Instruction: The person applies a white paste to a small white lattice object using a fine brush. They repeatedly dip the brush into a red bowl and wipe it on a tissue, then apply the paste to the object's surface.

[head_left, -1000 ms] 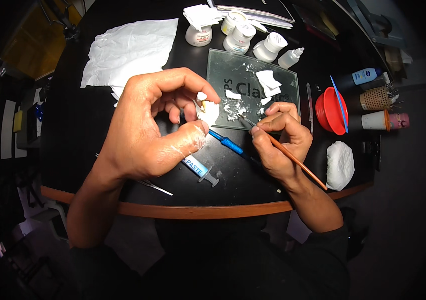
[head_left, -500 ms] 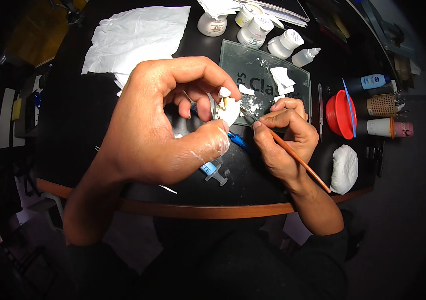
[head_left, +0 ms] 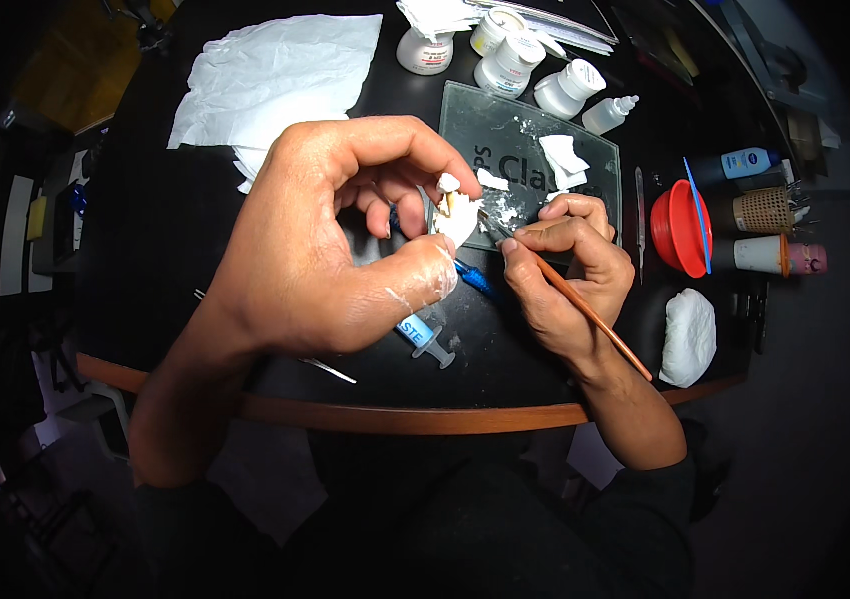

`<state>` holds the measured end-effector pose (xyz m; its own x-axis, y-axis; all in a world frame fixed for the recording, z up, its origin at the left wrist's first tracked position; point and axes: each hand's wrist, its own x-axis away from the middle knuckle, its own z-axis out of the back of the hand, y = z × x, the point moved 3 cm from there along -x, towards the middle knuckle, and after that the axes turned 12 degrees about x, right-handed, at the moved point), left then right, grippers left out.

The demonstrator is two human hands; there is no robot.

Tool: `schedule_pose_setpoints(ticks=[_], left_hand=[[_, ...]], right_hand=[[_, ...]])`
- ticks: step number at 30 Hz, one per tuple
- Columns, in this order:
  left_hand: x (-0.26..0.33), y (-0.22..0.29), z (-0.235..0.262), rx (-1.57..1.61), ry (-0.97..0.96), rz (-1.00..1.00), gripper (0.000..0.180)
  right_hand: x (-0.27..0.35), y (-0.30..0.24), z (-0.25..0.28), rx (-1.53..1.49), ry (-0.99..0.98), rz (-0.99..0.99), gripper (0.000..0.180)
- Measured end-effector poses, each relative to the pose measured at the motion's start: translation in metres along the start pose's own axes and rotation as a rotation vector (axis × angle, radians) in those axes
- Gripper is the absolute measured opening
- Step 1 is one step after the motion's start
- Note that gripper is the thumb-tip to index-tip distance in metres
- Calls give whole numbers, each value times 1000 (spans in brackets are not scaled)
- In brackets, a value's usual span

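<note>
Between the thumb and index finger of my left hand (head_left: 310,250) is a small, irregular white plaster-like piece (head_left: 456,220) with a yellowish patch. White residue streaks that thumb. My right hand (head_left: 570,275) grips a slim tool with a reddish wooden handle (head_left: 593,317) and a grey metal end, held like a pen. Its tip is close to the right edge of the white piece; whether they touch I cannot tell. Beneath the hands lies a glass slab (head_left: 600,160) strewn with white crumbs and a folded white scrap (head_left: 565,160). A blue, glittery object (head_left: 477,280) shows below the white piece.
Several white jars (head_left: 510,65) and a dropper bottle (head_left: 609,115) stand behind the slab. White paper sheets (head_left: 265,80) lie at the far left. A syringe (head_left: 425,341) is near the front. On the right are a red bowl (head_left: 678,230), a white lump (head_left: 689,339) and a wicker cup (head_left: 760,210).
Both hands stay almost in place. The tool's wooden handle has shifted very slightly, its lower end a little up and left. The white piece remains in the left hand.
</note>
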<state>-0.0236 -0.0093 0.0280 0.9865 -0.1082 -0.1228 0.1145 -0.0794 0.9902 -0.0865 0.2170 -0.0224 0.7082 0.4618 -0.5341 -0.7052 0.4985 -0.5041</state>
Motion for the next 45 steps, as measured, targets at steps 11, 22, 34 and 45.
schedule_pose_setpoints(ticks=[11, 22, 34, 45], left_hand=[[-1, -6, -3, 15, -43, -19, 40], [1, -19, -25, 359, -302, 39, 43], [1, -21, -25, 391, -321, 48, 42], [1, -19, -26, 362, -322, 17, 41]], right_hand=[[-1, -7, 19, -228, 124, 113, 11], [7, -52, 44, -427, 129, 325, 23], [7, -53, 41, -329, 141, 348, 22], [8, -54, 41, -296, 154, 355, 24]])
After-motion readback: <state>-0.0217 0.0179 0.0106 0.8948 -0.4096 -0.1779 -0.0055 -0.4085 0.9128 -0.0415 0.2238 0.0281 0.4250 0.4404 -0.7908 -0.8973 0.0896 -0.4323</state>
